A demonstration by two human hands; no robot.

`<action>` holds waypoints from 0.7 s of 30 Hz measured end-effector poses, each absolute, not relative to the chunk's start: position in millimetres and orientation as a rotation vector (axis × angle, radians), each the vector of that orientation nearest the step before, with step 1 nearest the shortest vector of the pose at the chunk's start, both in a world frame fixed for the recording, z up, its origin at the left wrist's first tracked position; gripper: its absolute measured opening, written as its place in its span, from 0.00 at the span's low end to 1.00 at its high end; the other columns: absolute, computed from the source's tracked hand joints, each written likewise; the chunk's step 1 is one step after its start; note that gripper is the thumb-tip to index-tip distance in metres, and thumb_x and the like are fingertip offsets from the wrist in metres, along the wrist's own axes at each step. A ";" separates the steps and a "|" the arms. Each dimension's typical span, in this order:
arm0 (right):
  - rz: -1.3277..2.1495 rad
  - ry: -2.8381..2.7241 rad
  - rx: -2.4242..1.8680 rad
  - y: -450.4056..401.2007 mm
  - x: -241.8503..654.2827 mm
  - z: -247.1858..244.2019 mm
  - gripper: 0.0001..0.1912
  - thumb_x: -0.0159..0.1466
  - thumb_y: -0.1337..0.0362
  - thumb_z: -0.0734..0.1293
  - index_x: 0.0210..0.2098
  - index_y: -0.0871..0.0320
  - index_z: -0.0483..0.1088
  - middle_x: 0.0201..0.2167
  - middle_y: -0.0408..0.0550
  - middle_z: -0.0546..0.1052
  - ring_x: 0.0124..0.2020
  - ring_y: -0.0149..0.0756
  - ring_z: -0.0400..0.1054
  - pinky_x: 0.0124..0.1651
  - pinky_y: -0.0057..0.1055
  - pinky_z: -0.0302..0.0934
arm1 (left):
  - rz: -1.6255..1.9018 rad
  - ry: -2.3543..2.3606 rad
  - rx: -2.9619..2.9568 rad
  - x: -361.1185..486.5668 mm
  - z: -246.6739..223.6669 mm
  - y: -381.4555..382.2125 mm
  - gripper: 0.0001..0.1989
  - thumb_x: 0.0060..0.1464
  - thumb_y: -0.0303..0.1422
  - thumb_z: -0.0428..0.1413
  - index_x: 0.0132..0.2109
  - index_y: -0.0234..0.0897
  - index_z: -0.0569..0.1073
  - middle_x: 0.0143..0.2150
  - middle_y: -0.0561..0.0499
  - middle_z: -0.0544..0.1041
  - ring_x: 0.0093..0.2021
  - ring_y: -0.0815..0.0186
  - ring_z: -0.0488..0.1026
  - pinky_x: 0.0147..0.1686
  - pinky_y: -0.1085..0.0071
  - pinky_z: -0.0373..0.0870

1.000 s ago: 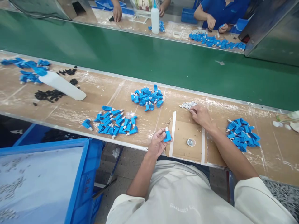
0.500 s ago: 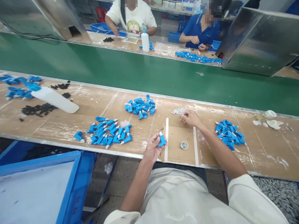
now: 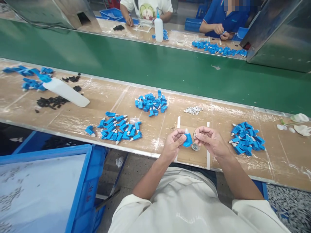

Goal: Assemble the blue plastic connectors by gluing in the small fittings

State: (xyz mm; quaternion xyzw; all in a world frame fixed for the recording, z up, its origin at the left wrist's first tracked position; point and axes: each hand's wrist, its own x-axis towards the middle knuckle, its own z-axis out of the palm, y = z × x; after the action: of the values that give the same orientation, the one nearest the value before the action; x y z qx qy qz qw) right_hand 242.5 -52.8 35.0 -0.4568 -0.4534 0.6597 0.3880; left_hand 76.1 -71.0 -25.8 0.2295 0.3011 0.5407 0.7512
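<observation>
My left hand holds a blue plastic part with a white tip pointing up. Close beside it on the right, my right hand pinches a small whitish piece between thumb and fingertips. Just below the fingers, a small round clear cup stands on a cardboard square edged by two white strips. Beyond the hands lies a pile of small silvery-white pieces. Blue parts form heaps at the right, behind to the left and nearer left.
A white bottle lies among black pieces at the left. A blue crate stands below the table's left edge. Past the green belt, two people work at another table. Clear and white scraps lie far right.
My right hand has come back from the small pieces to beside the blue part, now pinching one. My left hand has moved slightly right and up with the blue part. The view has shifted.
</observation>
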 end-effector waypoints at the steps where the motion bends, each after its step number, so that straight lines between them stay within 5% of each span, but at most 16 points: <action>1: 1.659 -1.165 -1.154 -54.1 241.1 35.4 0.20 0.51 0.50 0.81 0.28 0.59 0.76 0.24 0.44 0.76 0.23 0.28 0.69 0.23 0.22 0.64 | 1.187 0.666 0.500 76.8 -25.3 -71.1 0.27 0.37 0.47 0.75 0.38 0.35 0.75 0.28 0.55 0.75 0.24 0.74 0.68 0.26 0.76 0.67; 13: 1.529 -1.261 -1.212 -59.7 237.4 19.0 0.19 0.55 0.47 0.78 0.30 0.58 0.77 0.24 0.44 0.75 0.20 0.28 0.64 0.20 0.25 0.60 | 1.276 0.751 0.653 77.6 -33.8 -70.8 0.26 0.40 0.49 0.73 0.39 0.35 0.78 0.30 0.52 0.78 0.28 0.70 0.71 0.32 0.73 0.69; 21: 1.417 -1.288 -1.280 -61.0 228.7 23.4 0.18 0.54 0.48 0.79 0.29 0.57 0.78 0.23 0.44 0.75 0.21 0.30 0.65 0.21 0.28 0.66 | 1.357 0.832 0.738 75.3 -28.3 -72.3 0.23 0.43 0.49 0.72 0.38 0.36 0.78 0.29 0.51 0.78 0.29 0.68 0.73 0.32 0.72 0.69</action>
State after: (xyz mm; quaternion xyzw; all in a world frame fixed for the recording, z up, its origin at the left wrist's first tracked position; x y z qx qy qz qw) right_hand 228.7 -61.0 23.4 -0.5075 -0.5108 0.5620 0.4070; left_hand 75.3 -72.3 -28.3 0.3233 0.3645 0.5947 0.6394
